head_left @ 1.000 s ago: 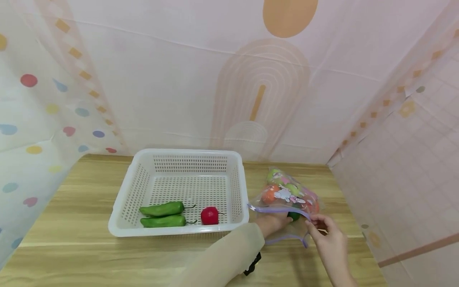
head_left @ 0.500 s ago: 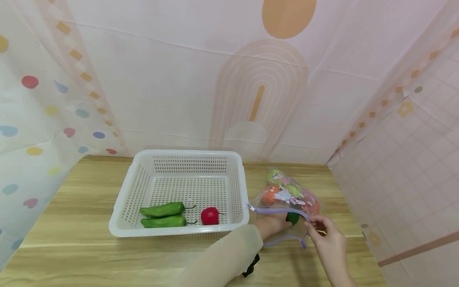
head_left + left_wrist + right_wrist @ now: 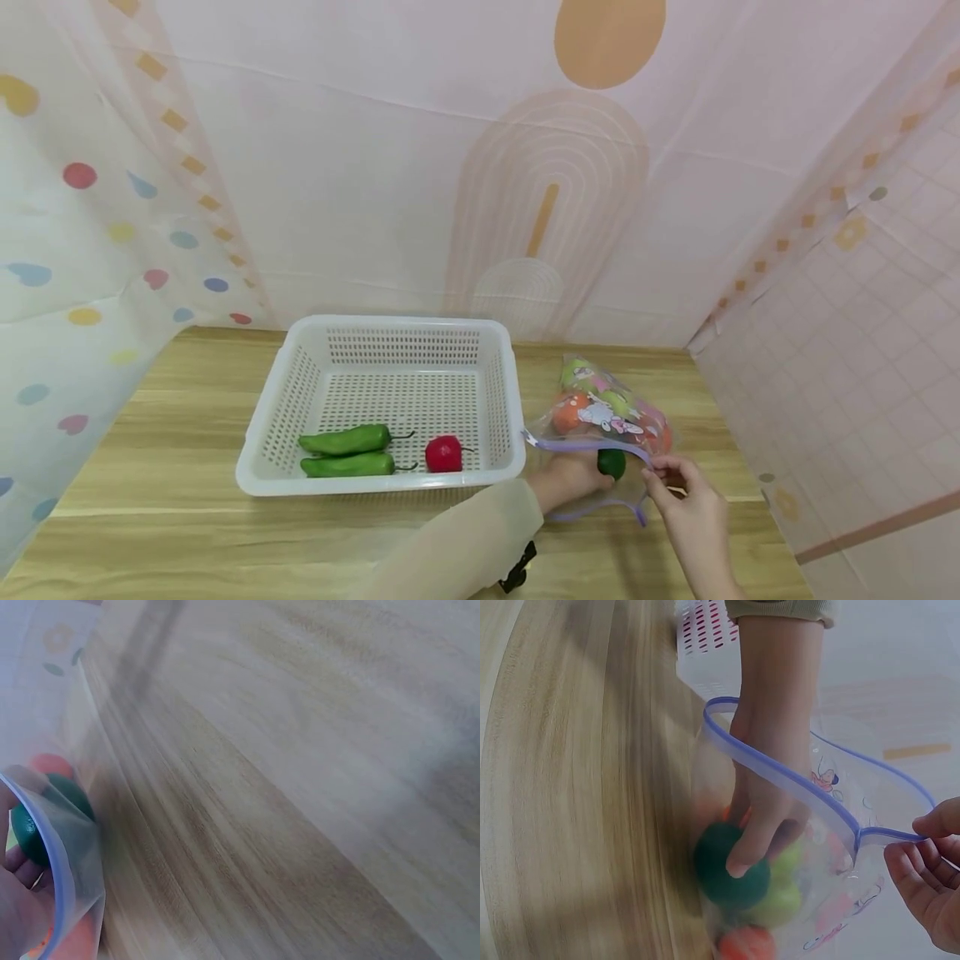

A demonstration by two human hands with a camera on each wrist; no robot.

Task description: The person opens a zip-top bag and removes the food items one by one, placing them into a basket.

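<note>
A clear zip bag (image 3: pixel 602 414) with a purple zip edge and printed cartoon figures lies on the table, its mouth toward me. Inside it are orange, light green and reddish fruits. Reaching through the mouth, my left hand (image 3: pixel 566 482) grips a dark green round fruit (image 3: pixel 612 463); the right wrist view shows the thumb across this green fruit (image 3: pixel 716 862). My right hand (image 3: pixel 687 498) pinches the right end of the purple edge between thumb and fingers and keeps the mouth apart. In the left wrist view, the green fruit (image 3: pixel 28 834) is partly behind the plastic.
Left of the bag stands a white perforated basket (image 3: pixel 405 327). Two long green peppers (image 3: pixel 345 440) and a round red pepper (image 3: pixel 444 455) lie along its front side. The wooden table (image 3: pixel 180 467) meets a patterned sheet (image 3: pixel 360 208) at the back and sides.
My left hand has drawn slightly toward the bag's mouth with the green fruit, which shows more now. The right hand keeps its pinch on the edge. The head view has shifted a little.
</note>
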